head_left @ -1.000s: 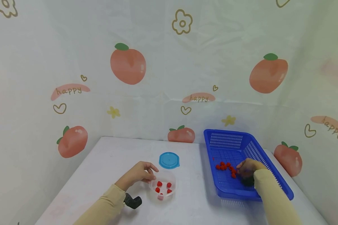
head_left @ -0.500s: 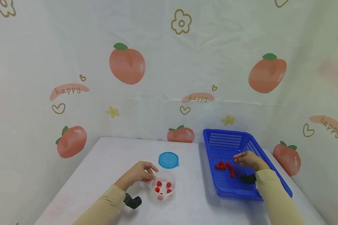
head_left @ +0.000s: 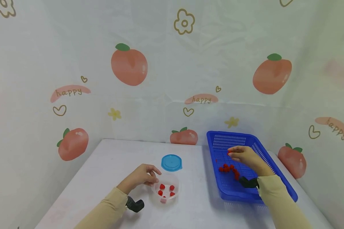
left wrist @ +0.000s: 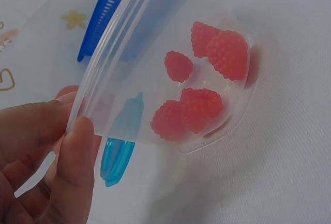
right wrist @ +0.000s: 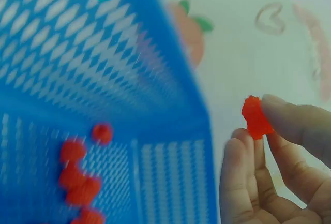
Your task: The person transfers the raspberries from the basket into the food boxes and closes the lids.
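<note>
Over a blue rectangular plastic basket (head_left: 232, 189), the right hand (head_left: 246, 157) pinches a bumpy red raspberry (right wrist: 256, 118); the left hand (head_left: 141, 176) grips a round clear plastic tub (left wrist: 132, 71).

Soft, even, rather dim light; faint shadows blur onto the counter (head_left: 195, 210) at lower left. In the right-wrist view, bluish haze, the basket's (right wrist: 186, 125) edge and upper-right backdrop (right wrist: 232, 53) out of focus.

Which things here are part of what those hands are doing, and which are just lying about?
Seemingly part of it:
red raspberry, pinched by the right hand
clear tub, its rim held by the left hand
blue basket, holding more raspberries

Just lying about:
blue lid, untouched on the table (perhaps the tub's)
fruit-print backdrop
</note>
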Demonstrator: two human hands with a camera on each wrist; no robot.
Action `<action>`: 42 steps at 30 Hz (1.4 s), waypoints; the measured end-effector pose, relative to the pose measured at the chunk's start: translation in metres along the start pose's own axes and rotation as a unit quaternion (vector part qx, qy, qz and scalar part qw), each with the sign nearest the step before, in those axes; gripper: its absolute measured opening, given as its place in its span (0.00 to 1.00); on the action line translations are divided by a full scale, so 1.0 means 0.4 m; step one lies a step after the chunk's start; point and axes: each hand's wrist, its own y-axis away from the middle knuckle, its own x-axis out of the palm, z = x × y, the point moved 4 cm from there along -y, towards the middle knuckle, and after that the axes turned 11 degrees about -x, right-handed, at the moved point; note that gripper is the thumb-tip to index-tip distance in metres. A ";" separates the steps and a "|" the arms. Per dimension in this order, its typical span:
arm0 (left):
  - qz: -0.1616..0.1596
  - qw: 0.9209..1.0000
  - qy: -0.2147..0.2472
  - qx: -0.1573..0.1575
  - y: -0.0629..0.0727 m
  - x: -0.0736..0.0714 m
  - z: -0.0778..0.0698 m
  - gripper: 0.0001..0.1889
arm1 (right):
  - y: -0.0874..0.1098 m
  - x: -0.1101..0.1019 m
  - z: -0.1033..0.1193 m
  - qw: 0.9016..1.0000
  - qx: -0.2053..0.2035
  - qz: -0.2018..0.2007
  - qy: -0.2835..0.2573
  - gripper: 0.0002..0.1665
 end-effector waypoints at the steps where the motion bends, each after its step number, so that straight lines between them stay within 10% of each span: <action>1: 0.000 1.000 0.001 0.000 0.000 0.000 0.000 0.12 | 0.000 0.006 0.014 1.000 -0.008 -0.002 0.012 0.27; 9: 0.000 1.000 0.003 0.001 0.000 0.000 0.004 0.13 | 0.012 0.080 0.118 0.996 -0.076 -0.014 0.048 0.26; 23: 0.003 1.000 0.001 0.010 0.005 0.000 0.003 0.13 | 0.021 0.282 0.172 0.991 -0.085 -0.035 -0.092 0.21; 42: 0.006 1.000 0.006 0.006 0.001 0.001 0.004 0.13 | 0.039 0.509 0.085 0.983 -0.076 -0.003 -0.168 0.21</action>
